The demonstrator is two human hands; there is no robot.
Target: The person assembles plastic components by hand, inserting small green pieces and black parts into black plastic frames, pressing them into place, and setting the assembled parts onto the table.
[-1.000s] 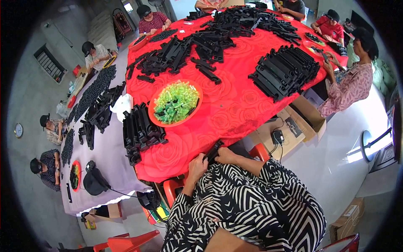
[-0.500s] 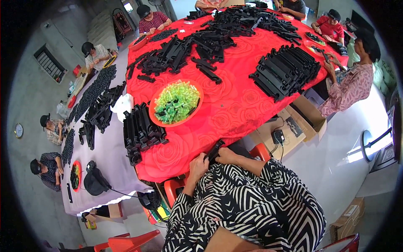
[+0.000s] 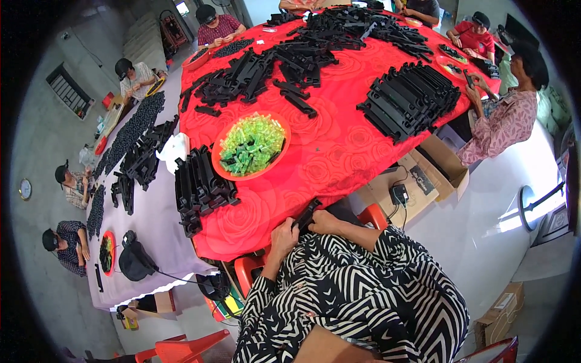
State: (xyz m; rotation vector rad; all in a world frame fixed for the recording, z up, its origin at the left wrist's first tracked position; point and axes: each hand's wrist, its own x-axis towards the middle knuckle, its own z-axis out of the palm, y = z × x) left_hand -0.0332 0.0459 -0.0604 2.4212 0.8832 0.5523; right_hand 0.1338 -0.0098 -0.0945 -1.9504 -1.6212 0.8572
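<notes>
Nothing has visibly shifted: both hands stay at lower centre, left hand (image 3: 283,232) and right hand (image 3: 324,222) with fingers curled around a black plastic part (image 3: 306,215) at the red tablecloth's (image 3: 339,151) edge.

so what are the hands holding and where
Both hands, left and right, grip one long black part at its near end; its far end juts over the red table.
</notes>
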